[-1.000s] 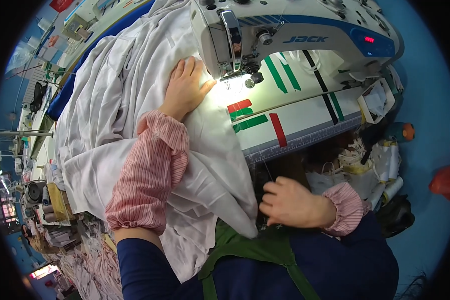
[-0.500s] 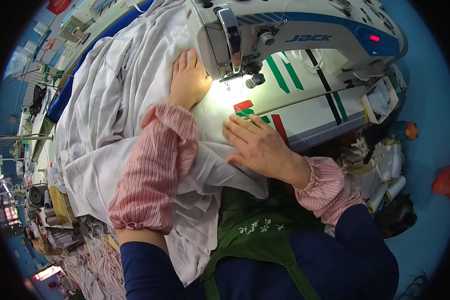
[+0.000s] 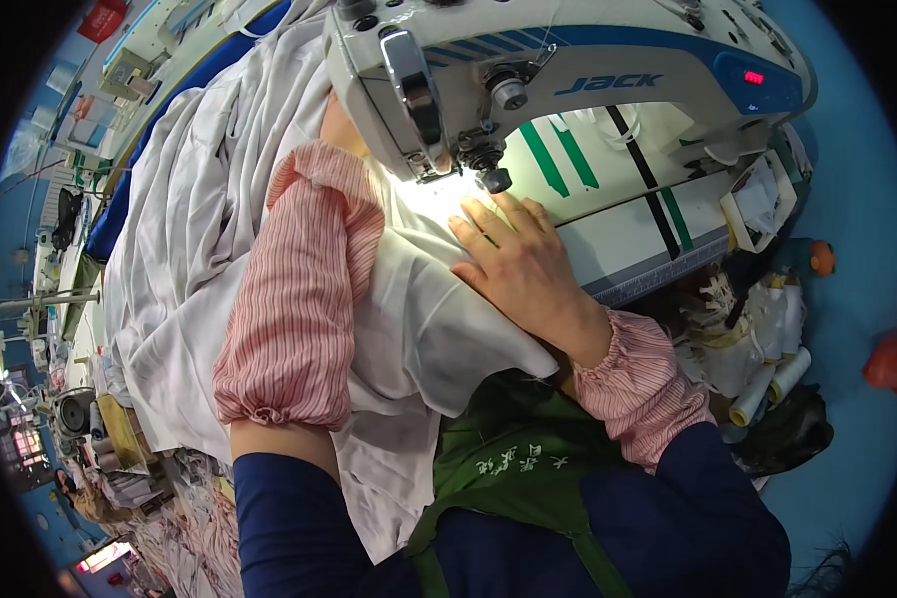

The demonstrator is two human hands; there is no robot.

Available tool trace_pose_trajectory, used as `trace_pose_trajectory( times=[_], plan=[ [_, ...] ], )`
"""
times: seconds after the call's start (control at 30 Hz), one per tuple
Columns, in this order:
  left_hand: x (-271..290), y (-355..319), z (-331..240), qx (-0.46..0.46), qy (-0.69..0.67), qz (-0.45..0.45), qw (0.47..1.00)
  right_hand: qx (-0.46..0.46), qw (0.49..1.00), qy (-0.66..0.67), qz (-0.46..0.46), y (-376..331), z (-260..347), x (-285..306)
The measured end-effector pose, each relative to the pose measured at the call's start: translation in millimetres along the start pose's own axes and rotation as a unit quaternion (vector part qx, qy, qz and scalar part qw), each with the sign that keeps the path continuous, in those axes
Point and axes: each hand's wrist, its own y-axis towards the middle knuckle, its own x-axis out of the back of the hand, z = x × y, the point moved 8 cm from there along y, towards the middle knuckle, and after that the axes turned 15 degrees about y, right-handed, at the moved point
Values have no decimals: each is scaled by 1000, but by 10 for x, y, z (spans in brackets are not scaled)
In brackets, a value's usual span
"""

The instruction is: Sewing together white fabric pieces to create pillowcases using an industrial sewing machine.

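A large piece of white fabric (image 3: pixel 214 269) spreads over the table and drapes down over my lap. Behind the white and blue sewing machine (image 3: pixel 658 45), my left hand (image 3: pixel 342 125) lies on the cloth. Only its back edge and wrist show; the machine head hides the fingers. My right hand (image 3: pixel 523 267) rests flat, fingers stretched and slightly spread, at the cloth's edge just in front of the lit needle area. Its fingertips come close to the presser foot, which is lost in glare.
Green and black tape strips (image 3: pixel 648 174) mark the machine bed, and a ruler (image 3: pixel 658 269) runs along its front edge. On the right stand a small white box (image 3: pixel 762 204) and several thread cones (image 3: pixel 789 374). A fabric heap (image 3: pixel 184 528) lies at lower left.
My left hand has slid farther away, behind the machine head. The right hand has moved slightly right and forward, covering the red tape, and the fabric's near edge has shifted right.
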Motion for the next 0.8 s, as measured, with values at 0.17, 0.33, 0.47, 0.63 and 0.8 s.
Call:
trace_pose_trajectory(
  times=[0.17, 0.33, 0.47, 0.63, 0.8],
  plan=[
    [177, -98, -41, -20, 24, 6, 999, 12, 999, 44, -19, -131, 46, 128],
    [536, -435, -209, -50, 55, 5, 997, 66, 993, 68, 66, -830, 416, 86],
    [1020, -1089, -861, -96, 37, -5, 995, 121, 990, -5, 70, -1143, 653, -64],
    [1371, -2090, -1829, -179, 33, -70, 981, 135, 986, 73, 66, -1236, 746, -30],
    [1340, -2171, -1780, -119, -62, -86, 987, 180, 975, 129, 31, -1114, 711, 213]
  ],
)
